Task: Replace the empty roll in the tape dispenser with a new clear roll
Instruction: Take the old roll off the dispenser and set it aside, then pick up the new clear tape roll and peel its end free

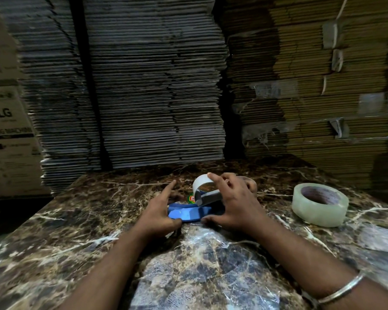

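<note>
A blue tape dispenser (184, 214) lies on its side on the marble table (76, 220). My left hand (160, 211) presses on its blue handle end, index finger stretched out. An empty white cardboard roll (199, 183) sits on the dispenser's far end, next to a grey metal flap (211, 196). My right hand (231, 202) curls over that roll, fingertips on its top rim and thumb down by the blue body. A new clear tape roll (319, 204) lies flat to the right, apart from both hands.
Tall stacks of flattened cardboard (155, 86) rise behind the table's far edge. Printed white boxes (7, 130) stand at the left. A crumpled clear plastic sheet (206, 265) lies on the table between my forearms. A metal bangle (343, 289) is on my right wrist.
</note>
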